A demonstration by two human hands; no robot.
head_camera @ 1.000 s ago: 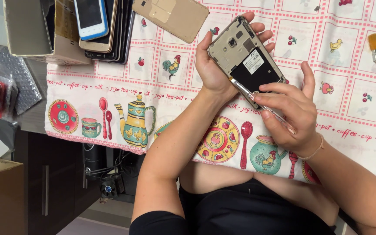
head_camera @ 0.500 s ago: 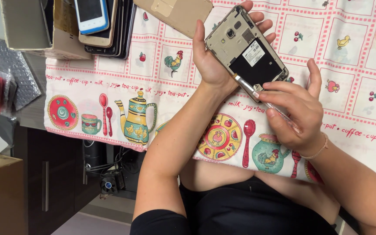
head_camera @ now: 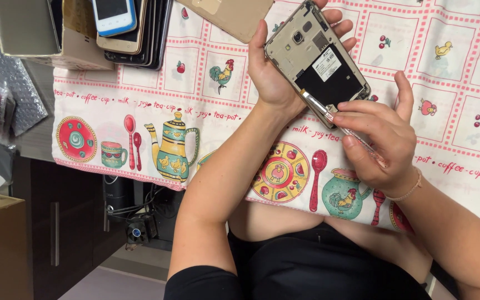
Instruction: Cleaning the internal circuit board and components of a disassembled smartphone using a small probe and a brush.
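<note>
I note phone (head_camera: 318,61) shifted up-frame since earlier; left hand (head_camera: 273,72) grasping it, right hand (head_camera: 381,141) pinching thin tool (head_camera: 334,119); white label on black battery, centre.

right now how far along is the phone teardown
Done: the phone has its back cover off, insides bared; a tan cover lies on the cloth. In hand: left hand holds it, right hand works a slim tool at its lower edge. Left: battery still seated.

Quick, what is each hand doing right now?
Left hand: closed around the grey, back-off smartphone.
Right hand: fingers pinching a thin metal tool against the phone's lower edge.
</note>
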